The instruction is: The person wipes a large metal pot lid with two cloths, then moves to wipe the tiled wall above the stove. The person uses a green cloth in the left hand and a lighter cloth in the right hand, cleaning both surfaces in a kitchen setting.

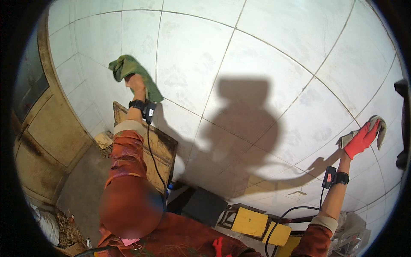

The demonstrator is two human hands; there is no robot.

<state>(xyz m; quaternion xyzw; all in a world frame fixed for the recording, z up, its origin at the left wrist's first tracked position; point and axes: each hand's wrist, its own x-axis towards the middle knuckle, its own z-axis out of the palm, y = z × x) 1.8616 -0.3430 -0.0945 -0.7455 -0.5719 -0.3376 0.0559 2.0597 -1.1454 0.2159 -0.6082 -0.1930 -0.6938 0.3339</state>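
Note:
Against the white tiled wall [192, 61], my left hand [135, 84] holds a green cloth [147, 80]; the hand is bare and a black strap with a small cabled device sits on its wrist. My right hand [359, 143], in a red glove, presses a grey-green cloth [381, 128] on the wall at the far right. That wrist also bears a black strap and a cabled device. The shadow of my head and arms falls on the tiles between both hands. Part of the lower left picture is blurred.
A worn wooden board [160, 144] leans by the wall below my left arm. Yellow seats or boxes [249, 221] and a dark flat-topped object [205, 205] stand low in front. A wooden door [54, 128] is at left, plastic bags [348, 234] at lower right, a white sack [48, 225] at lower left.

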